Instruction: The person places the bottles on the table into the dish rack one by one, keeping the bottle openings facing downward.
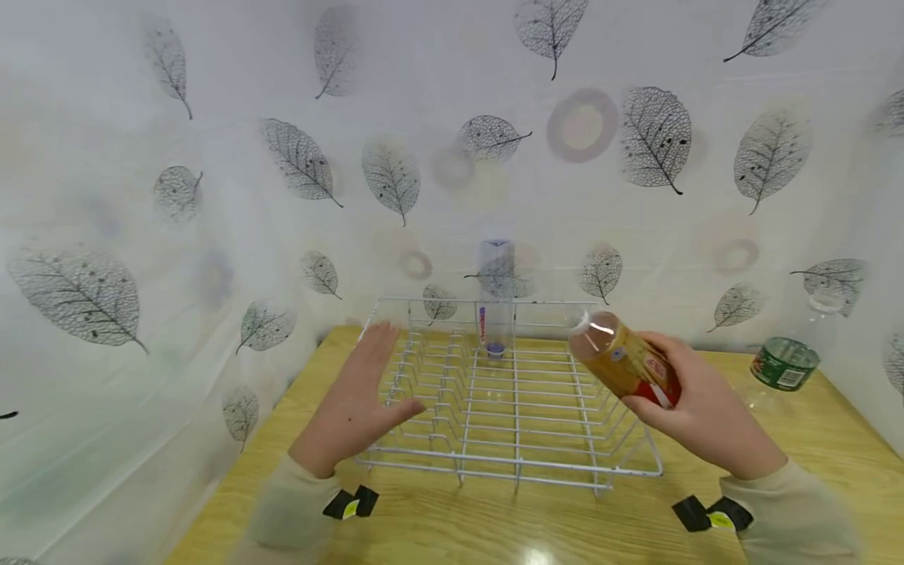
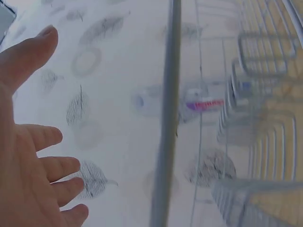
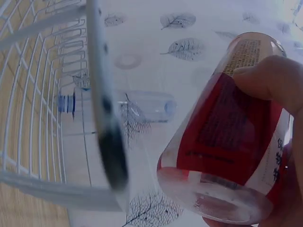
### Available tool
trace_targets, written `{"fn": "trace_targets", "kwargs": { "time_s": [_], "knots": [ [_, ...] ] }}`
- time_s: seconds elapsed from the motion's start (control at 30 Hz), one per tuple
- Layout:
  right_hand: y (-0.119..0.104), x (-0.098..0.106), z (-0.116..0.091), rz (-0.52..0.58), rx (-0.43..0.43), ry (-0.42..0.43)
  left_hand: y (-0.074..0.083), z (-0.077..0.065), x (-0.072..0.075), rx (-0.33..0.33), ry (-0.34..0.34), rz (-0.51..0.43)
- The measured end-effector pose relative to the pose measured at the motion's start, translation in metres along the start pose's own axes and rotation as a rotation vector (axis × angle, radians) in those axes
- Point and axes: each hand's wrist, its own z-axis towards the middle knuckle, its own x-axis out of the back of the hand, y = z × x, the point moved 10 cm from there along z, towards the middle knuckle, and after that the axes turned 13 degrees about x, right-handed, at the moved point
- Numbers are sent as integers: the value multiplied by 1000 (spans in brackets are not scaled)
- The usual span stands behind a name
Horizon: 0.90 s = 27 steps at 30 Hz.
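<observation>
My right hand (image 1: 706, 412) grips a plastic bottle (image 1: 621, 361) with a red and gold label. The bottle tilts above the right side of a white wire dish rack (image 1: 517, 408), its neck pointing up and left. In the right wrist view, the thumb lies across the label and the clear base of the bottle (image 3: 222, 127) faces the camera. At the rack's left side, my left hand (image 1: 356, 404) holds nothing, fingers extended and thumb apart. A clear bottle (image 1: 497, 290) with a purple mark stands neck down at the rack's back.
A clear bottle with a green label (image 1: 784, 363) stands upright on the wooden table (image 1: 438, 518) to the right of the rack. A white curtain (image 1: 452, 180) with leaf prints hangs behind and at the sides. The rack's upright prongs line its left part.
</observation>
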Motion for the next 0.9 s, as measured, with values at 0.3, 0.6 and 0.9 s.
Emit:
{"fn": "trace_targets", "kwargs": {
  "time_s": [0.3, 0.6, 0.9],
  "knots": [
    [-44, -42, 29, -208, 138, -106, 84, -12, -16, -349, 189, 192],
    [-83, -74, 41, -293, 299, -119, 122, -19, -53, -429, 137, 337],
    [-106, -94, 48, -341, 418, -106, 121, -16, -67, -384, 125, 416]
  ]
}}
